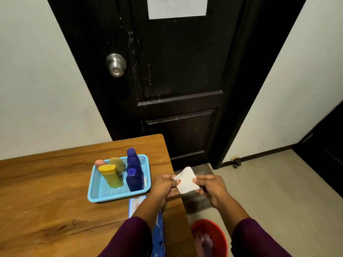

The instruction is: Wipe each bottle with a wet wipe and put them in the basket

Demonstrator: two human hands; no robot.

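Head cam | I see left hand (163, 184) and right hand (211, 190) both pinching white folded wet wipe (186, 180) | maybe five upright plastic bottles (134, 179) in light-blue mesh basket (96, 198)

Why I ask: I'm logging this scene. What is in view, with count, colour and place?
basket: 1, light blue, on the table
blue bottles: 3 it seems, dark blue, basket's right side
yellow bottles: 2, yellow, basket's middle
pink bottle: 1, pink, basket's left
wet wipe: 1, white, between both hands
wipe pack: 1, blue-white, table edge
bucket: 1, red, floor
table: 1, brown wood, left
door: 1, black, ahead
knob: 1, silver, on door
left hand: 1, fingers pinch wet wipe
right hand: 1, fingers pinch wet wipe
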